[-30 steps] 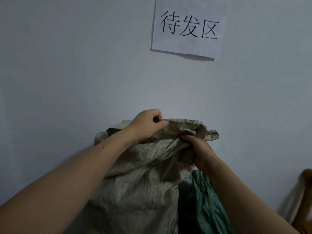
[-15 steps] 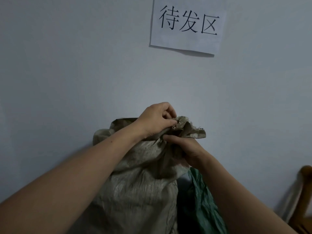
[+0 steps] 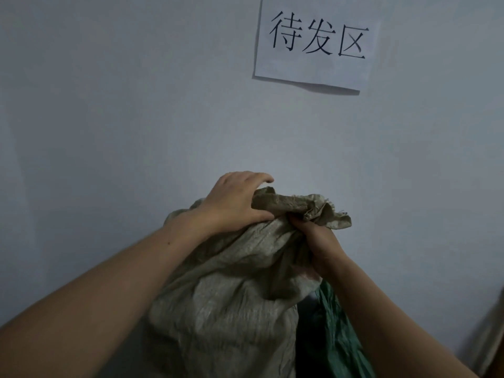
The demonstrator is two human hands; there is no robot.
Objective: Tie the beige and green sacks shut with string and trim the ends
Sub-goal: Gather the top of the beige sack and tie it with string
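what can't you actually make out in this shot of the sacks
- Head view: beige sack contents, hidden by its gathered mouth, held by the left hand and right hand.
- Green sack: mostly behind the beige sack and right forearm, its base cut off by the bottom edge.
- String: none visible.
- Object at the right edge: cut off, unidentifiable.

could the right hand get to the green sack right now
Probably not at once: the right hand is clamped on the gathered neck of the beige sack. The green sack lies just below its forearm with nothing between, so letting go would free it.
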